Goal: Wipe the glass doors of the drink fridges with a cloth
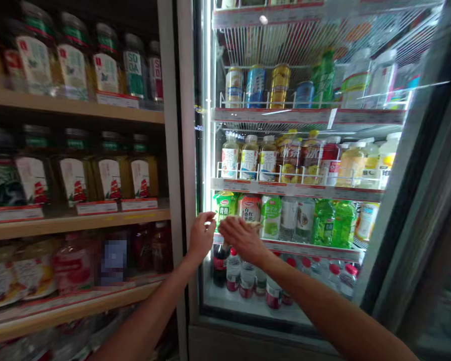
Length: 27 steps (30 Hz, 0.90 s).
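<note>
My left hand (202, 233) is at the left edge of a lit drinks fridge, its fingers loosely bent and apart, with nothing visible in them. To its right, my right hand (242, 239) reaches across with fingers stretched out, in front of the shelf edge. A pale patch shows beside its knuckles; I cannot tell whether it is an object or a reflection. Just behind the hands stand a green-labelled bottle (225, 203), a red-labelled bottle (249, 204) and a light green bottle (271, 216). Whether either hand touches the fridge or its glass is unclear.
Fridge shelves above hold cans (256, 85) and tea bottles (249, 156). Red-capped bottles (233, 271) stand at the bottom. On the left, a wooden shelf (78, 220) carries more bottles (73, 170). A thick frame post (182, 150) divides the two units.
</note>
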Each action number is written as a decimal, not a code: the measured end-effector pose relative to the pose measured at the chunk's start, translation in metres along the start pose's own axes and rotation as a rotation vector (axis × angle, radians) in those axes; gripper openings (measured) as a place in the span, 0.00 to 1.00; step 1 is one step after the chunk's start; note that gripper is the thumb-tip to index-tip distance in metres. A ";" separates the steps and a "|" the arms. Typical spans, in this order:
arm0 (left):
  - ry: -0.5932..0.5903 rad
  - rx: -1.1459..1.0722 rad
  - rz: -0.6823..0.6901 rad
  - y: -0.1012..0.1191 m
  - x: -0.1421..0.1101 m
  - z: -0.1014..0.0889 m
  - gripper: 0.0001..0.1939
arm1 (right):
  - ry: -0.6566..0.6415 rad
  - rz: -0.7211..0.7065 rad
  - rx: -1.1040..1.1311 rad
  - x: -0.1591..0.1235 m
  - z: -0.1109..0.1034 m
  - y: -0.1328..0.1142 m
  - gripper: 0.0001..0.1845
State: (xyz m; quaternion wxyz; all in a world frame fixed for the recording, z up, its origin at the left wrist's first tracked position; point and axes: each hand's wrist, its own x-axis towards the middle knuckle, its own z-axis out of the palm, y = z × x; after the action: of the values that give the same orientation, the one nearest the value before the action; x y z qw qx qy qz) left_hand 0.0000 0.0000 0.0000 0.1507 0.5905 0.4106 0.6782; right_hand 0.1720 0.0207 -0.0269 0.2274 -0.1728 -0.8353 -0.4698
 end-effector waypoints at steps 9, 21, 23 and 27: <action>0.212 0.094 -0.044 -0.001 0.026 -0.025 0.11 | 0.266 0.531 0.098 0.089 -0.013 0.045 0.32; 0.235 0.116 0.034 -0.006 0.012 -0.033 0.13 | 0.241 0.426 0.030 0.079 -0.010 0.037 0.32; 0.228 0.184 0.134 -0.006 0.013 -0.028 0.14 | 0.120 0.144 0.035 0.055 -0.007 0.022 0.27; 0.170 0.372 0.341 -0.011 0.008 -0.016 0.14 | 0.039 0.139 0.004 0.024 -0.017 0.037 0.30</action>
State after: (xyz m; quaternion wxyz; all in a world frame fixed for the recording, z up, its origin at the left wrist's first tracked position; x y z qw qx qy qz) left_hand -0.0197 0.0067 -0.0025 -0.1118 0.6096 0.4341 0.6538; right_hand 0.1738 0.0264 0.0202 0.2763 -0.2206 -0.8177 -0.4543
